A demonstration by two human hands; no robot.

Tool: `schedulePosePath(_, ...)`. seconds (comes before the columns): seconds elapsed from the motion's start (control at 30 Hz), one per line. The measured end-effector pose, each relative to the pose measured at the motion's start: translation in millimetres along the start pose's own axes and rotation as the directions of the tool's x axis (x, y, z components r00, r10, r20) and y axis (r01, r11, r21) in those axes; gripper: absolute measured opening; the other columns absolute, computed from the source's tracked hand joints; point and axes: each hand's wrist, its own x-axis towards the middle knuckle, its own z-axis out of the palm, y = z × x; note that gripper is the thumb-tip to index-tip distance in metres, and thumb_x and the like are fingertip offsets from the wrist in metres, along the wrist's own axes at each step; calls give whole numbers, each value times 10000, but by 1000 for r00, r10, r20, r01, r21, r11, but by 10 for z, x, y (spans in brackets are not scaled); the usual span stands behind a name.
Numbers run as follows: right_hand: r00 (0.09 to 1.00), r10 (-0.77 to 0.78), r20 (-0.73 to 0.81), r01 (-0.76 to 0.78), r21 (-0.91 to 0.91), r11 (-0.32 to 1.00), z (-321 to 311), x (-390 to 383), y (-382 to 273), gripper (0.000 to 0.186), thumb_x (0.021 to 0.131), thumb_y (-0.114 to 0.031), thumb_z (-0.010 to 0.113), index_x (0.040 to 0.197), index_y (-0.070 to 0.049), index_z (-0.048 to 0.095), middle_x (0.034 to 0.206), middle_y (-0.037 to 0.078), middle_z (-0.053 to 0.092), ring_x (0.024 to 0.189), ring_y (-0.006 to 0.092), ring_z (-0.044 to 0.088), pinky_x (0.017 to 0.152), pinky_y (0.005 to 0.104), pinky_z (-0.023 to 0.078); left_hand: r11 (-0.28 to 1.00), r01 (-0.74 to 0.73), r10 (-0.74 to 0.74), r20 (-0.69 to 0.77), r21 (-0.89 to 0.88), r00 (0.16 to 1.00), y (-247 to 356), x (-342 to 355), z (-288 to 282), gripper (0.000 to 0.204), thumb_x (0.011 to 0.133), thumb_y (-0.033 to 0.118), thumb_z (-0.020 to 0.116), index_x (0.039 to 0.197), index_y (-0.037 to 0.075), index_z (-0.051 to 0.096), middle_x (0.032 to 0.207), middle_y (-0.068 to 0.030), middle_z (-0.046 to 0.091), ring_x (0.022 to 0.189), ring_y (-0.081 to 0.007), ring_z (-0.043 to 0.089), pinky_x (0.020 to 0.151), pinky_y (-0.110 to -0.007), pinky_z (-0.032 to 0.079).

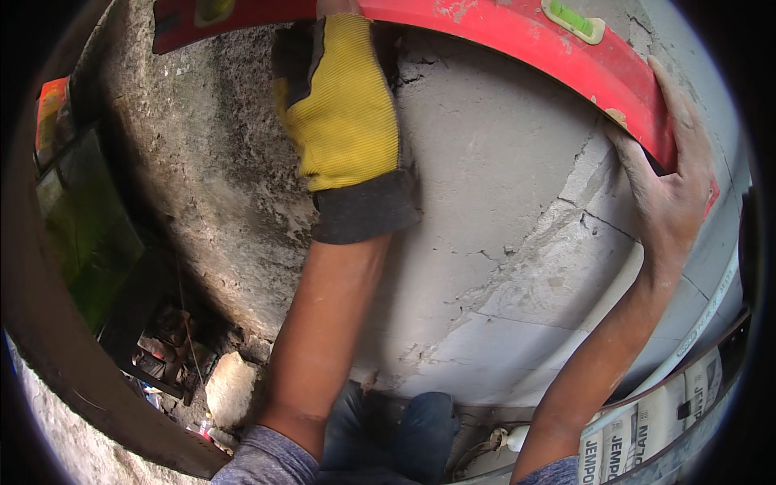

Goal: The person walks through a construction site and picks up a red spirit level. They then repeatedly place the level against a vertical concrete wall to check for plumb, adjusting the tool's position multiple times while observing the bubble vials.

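A long red spirit level (485, 20) with green vials crosses the top of the view against a wall (493, 153) of grey plaster and blocks. My left hand (339, 109), in a yellow and black glove, grips the level near its left-middle part; a bare fingertip shows at the top and the other fingers are mostly hidden. My right hand (663, 186), bare and dusty, holds the level's right end, thumb at the lower edge and a finger reaching up along the end. The wall left of my glove is rough, stained and dark.
A pale stone (230, 388) and debris lie at lower left, near dark framework and a green panel (81, 234). A curved brown edge (56, 347) runs along the left. A white pipe (703, 319) and printed sacks (647, 424) are at lower right. My knees (420, 428) show below.
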Motion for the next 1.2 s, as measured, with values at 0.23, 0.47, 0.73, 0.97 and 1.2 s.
schedulePosePath(0.23, 998, 41, -56, -44, -52, 998, 64, 36, -164, 664, 718, -129, 846, 1356, -112, 664, 1324, 106, 678, 1230, 278, 624, 1087, 389, 469, 999, -45, 45, 0, 28, 999, -15, 38, -16, 519, 1009, 452, 668, 1261, 1, 628, 1143, -82, 690, 1035, -186, 656, 974, -320, 506)
schedulePosePath(0.47, 997, 58, -59, -68, -192, 979, 43, 21, -63, 689, 609, -117, 837, 1277, -42, 684, 1195, 166, 695, 1125, 335, 643, 1014, 401, 481, 1000, 13, -11, 77, -26, 997, -12, 65, -70, 481, 1027, 441, 637, 1217, -1, 645, 1161, -92, 702, 1058, -198, 660, 1030, -334, 501)
schedulePosePath(0.73, 1000, 1, 26, 1, -78, 997, -28, 17, -16, 678, 753, -141, 869, 1397, -167, 655, 1370, 67, 677, 1261, 252, 621, 1110, 385, 472, 999, 25, -26, -39, -28, 999, -12, 19, 9, 425, 1001, 419, 692, 1150, 21, 669, 1067, -58, 700, 956, -153, 647, 897, -291, 508)
schedulePosePath(0.97, 1000, 14, 16, -13, -60, 998, -1, 37, -68, 686, 754, -140, 869, 1404, -163, 649, 1363, 65, 679, 1261, 255, 618, 1117, 390, 466, 1000, 17, -16, -56, 13, 998, -20, 57, -20, 435, 994, 414, 704, 1162, 15, 664, 1080, -69, 700, 951, -167, 656, 893, -300, 519)
schedulePosePath(1.2, 999, 30, 23, -29, -51, 998, 9, 45, -91, 677, 760, -121, 862, 1402, -142, 647, 1364, 65, 679, 1259, 255, 620, 1103, 384, 471, 1000, 21, -21, -87, -1, 996, -13, 96, -19, 438, 991, 409, 709, 1172, 14, 660, 1088, -73, 700, 949, -175, 661, 893, -306, 524)
